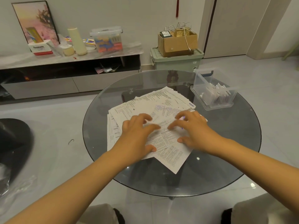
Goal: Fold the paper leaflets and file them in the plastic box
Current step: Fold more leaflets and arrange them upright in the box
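Folding is under way on the round glass table: the loose pile of leaflets sits at centre, the clear plastic box at two o'clock already holds several folded ones. Top leaflet lies skewed toward six o'clock under my hands. Left hand and right hand press it, fingers bent and spread, thumbs down; whether they pinch an edge I cannot tell. Next, I judge: crease, then file.

Leaflets lie spread at the middle of the table; the plastic box stands behind and right of them, holding folded leaflets.
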